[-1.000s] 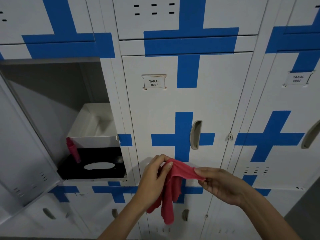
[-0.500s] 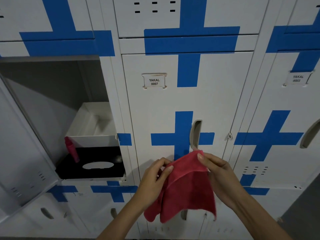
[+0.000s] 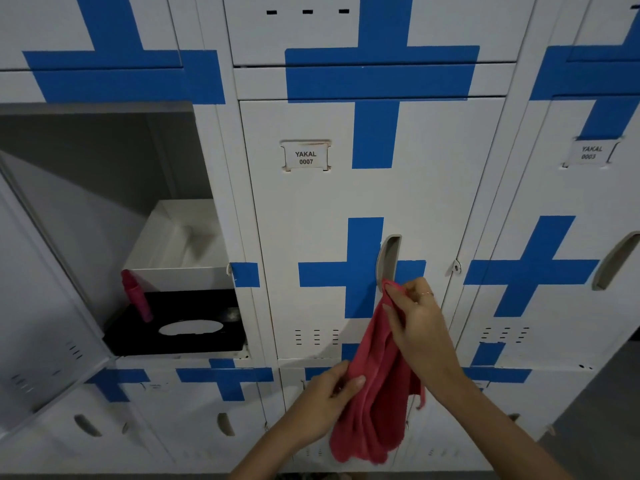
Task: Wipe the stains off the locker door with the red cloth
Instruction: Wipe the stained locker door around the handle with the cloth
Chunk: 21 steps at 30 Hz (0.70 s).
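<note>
Red cloth (image 3: 375, 386) in both hands, locker door (image 3: 346, 202) labelled "YAKAL 0007"

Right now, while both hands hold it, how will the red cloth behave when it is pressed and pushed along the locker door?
The red cloth is probably floppy: it hangs in loose folds below the right hand pinching its top corner. It seems light, since fingertips carry it. Unfolded, it may bunch when pushed, so the left hand gripping its edge would likely need to gather it first.
</note>
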Tool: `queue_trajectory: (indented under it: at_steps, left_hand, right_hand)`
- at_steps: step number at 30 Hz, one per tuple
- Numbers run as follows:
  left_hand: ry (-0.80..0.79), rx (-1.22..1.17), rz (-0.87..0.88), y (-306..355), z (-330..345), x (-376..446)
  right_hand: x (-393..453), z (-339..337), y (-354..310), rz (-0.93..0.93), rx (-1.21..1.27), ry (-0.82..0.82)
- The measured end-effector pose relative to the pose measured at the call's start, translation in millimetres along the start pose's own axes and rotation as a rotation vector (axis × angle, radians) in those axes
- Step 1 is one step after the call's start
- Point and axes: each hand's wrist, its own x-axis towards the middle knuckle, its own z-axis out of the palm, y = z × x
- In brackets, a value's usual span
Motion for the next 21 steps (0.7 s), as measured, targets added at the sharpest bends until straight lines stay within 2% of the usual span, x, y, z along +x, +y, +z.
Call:
queue_trajectory:
  at_steps: [3, 9, 11, 15, 21]
  left_hand:
    - [0.041, 0.037, 0.016, 3, -9, 1]
    - [0.144, 0.044, 0.058, 10, -31, 2]
    - [0.189, 0.02, 0.074, 8, -36, 1]
    - [0.25, -0.007, 0.083, 7, -44, -4]
    - [0.275, 0.01, 0.086, 9, -46, -9]
  right_hand:
    - [6, 6, -3, 0.093, -0.14, -0.098]
    - [11, 12, -19, -0.019, -0.586, -0.143]
    - [11, 15, -18, -0.008, -0.694, -0.213]
    - [7, 19, -16, -0.022, -0.703, -0.225]
    - [-8, 23, -14, -0.031, -0.564, -0.213]
